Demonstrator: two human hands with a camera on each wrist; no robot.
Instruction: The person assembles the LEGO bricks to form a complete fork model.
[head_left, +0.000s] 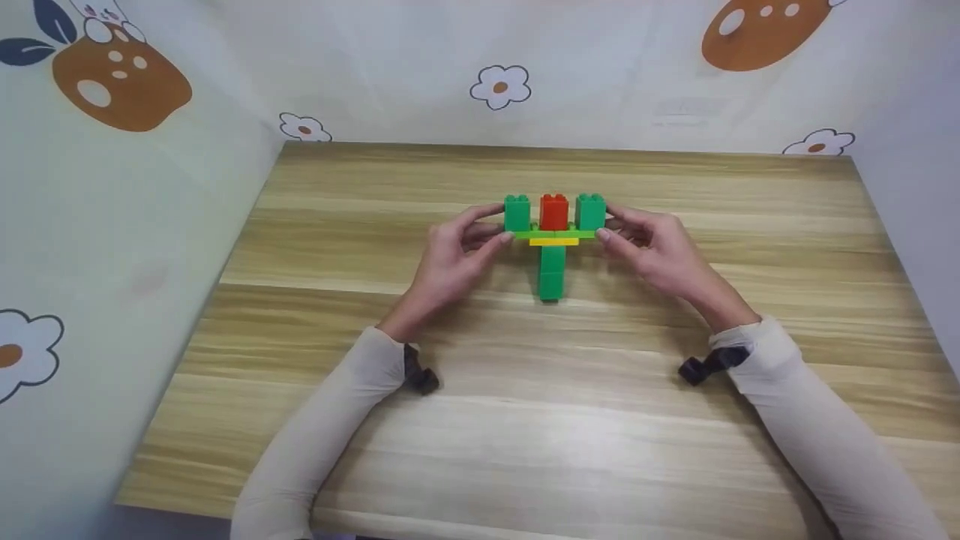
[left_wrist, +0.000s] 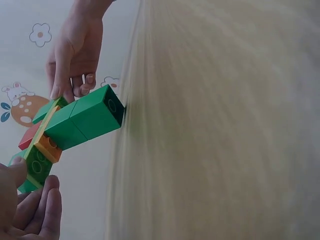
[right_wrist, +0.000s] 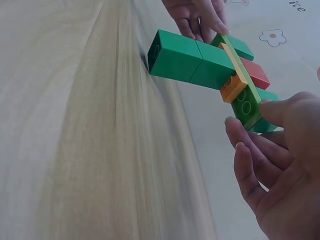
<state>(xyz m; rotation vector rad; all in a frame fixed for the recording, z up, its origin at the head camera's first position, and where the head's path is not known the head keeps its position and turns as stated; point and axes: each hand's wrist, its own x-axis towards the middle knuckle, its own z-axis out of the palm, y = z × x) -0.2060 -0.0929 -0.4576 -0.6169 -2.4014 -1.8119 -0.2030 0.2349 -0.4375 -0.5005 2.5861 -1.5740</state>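
A toy brick structure [head_left: 552, 262] stands upright between the two hands. Its stem is made of two green bricks [left_wrist: 85, 117], with a flat yellow brick [right_wrist: 234, 86] above them and a light green layer [head_left: 553, 234] across that. On top sit a red brick [head_left: 554, 213] in the middle and one green brick at each end. The left hand [head_left: 466, 246] pinches the left end, thumb at the light green layer and fingers by the left green brick [head_left: 517, 214]. At the opposite end, the right hand [head_left: 654, 247] pinches likewise beside the right green brick [head_left: 591, 213].
The structure is over a wood-grain table [head_left: 555, 420]. A pale wall covering [head_left: 390, 67] with printed flowers and oranges rises behind the table and along its left side. Both wrists carry dark strapped devices [head_left: 714, 364] over light sleeves.
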